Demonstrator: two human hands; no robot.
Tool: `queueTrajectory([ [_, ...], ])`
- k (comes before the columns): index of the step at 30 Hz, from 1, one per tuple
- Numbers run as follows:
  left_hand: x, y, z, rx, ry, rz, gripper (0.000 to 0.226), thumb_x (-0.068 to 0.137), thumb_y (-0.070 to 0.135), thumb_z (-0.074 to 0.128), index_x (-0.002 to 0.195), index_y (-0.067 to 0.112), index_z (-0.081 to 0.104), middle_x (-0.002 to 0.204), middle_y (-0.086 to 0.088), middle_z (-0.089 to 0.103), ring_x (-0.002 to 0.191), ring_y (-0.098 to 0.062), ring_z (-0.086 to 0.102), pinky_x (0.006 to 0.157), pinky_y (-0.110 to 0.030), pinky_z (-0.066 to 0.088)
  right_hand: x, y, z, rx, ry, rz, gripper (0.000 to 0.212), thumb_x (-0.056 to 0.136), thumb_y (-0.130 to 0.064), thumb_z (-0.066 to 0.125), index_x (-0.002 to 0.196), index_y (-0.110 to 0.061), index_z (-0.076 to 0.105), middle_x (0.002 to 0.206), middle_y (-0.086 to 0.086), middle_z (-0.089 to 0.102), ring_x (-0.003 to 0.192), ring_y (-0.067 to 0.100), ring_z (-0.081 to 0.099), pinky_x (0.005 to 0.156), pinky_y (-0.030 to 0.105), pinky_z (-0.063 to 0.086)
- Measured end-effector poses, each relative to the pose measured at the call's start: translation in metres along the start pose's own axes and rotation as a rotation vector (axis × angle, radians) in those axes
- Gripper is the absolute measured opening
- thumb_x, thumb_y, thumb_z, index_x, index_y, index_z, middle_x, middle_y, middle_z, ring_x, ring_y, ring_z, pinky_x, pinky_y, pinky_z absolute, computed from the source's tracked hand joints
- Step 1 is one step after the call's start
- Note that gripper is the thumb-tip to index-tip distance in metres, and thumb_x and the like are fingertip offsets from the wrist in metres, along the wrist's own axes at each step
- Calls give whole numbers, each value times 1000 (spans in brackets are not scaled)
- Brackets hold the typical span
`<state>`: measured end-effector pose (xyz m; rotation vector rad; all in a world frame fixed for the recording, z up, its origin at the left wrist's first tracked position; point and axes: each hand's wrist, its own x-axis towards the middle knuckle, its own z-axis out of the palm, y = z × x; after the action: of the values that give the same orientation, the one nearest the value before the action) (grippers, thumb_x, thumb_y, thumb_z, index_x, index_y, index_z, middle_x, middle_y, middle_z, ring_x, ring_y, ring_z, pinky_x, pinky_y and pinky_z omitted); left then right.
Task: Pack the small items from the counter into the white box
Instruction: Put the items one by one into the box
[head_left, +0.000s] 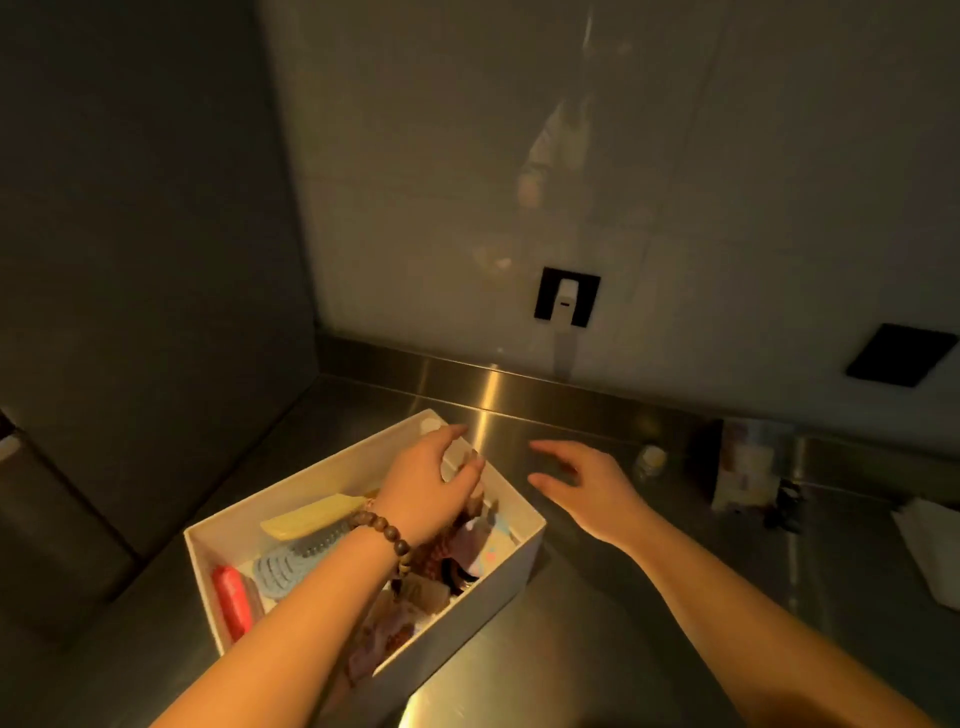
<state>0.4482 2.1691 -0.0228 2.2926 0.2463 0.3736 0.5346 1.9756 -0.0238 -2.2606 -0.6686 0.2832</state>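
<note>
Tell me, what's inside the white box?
Inside the white box I can see a red thing, a blue-grey slotted piece, a yellow item and mixed small things. The left hand and arm cover the middle, so what lies underneath stays hidden.

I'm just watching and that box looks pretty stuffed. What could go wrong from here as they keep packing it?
The white box is already crowded: a red item, a grey-blue comb and a yellow piece fill it, so more things may ride up and spill over the rim.

The left hand works among them and its bead bracelet might snag something on the way out.

The right hand reaches toward a small jar in dim light and could knock it over.
</note>
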Motion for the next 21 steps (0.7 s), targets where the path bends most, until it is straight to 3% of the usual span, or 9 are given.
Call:
queueTrajectory([
  [3, 3, 30, 29, 58, -51, 60, 52, 89, 42, 53, 137, 24, 41, 137, 0, 48, 121, -17, 47, 94, -23, 35, -20, 39, -17, 72, 72, 72, 43, 90, -25, 64, 131, -22, 54, 134, -3, 54, 124, 13, 49, 100, 24, 41],
  [6, 4, 59, 68, 117, -69, 84, 55, 88, 47, 52, 138, 26, 39, 140, 1, 45, 123, -19, 46, 103, -33, 36, -41, 83, -39, 164, 136, 151, 39, 90, -21, 65, 128, -20, 56, 131, 1, 56, 119, 11, 51, 96, 23, 42],
  [10, 12, 91, 135, 161, -127, 126, 58, 88, 47, 52, 139, 23, 37, 141, -1, 45, 127, -17, 41, 102, -25, 30, -66, 146, -75, 188, 223, 229, 38, 90, -14, 64, 127, -11, 57, 127, 6, 56, 115, 11, 51, 93, 16, 38],
  [13, 19, 113, 193, 197, -172, 116, 62, 87, 48, 51, 141, 22, 35, 142, -2, 43, 128, -18, 40, 104, -27, 31, -85, 193, -107, 219, 281, 287, 30, 88, -6, 64, 118, -2, 61, 120, 12, 60, 115, 23, 56, 90, 21, 42],
  [16, 25, 127, 245, 208, -196, 81, 63, 86, 48, 52, 140, 20, 35, 140, -4, 45, 126, -19, 42, 103, -28, 32, -95, 240, -139, 219, 318, 329, 18, 88, -6, 64, 105, -10, 63, 111, 14, 64, 107, 31, 60, 79, 25, 46],
  [18, 31, 130, 274, 229, -194, 45, 65, 84, 47, 53, 140, 18, 35, 139, -5, 45, 125, -21, 42, 102, -29, 33, -95, 269, -157, 170, 323, 337, 32, 87, -9, 67, 117, -2, 60, 119, 17, 60, 111, 30, 57, 88, 28, 44],
  [21, 42, 131, 306, 250, -198, -25, 71, 82, 47, 57, 141, 16, 32, 142, -5, 41, 127, -22, 40, 106, -32, 34, -84, 299, -176, 190, 316, 306, 40, 83, -6, 70, 120, 3, 57, 120, 19, 61, 105, 23, 58, 83, 12, 45],
])
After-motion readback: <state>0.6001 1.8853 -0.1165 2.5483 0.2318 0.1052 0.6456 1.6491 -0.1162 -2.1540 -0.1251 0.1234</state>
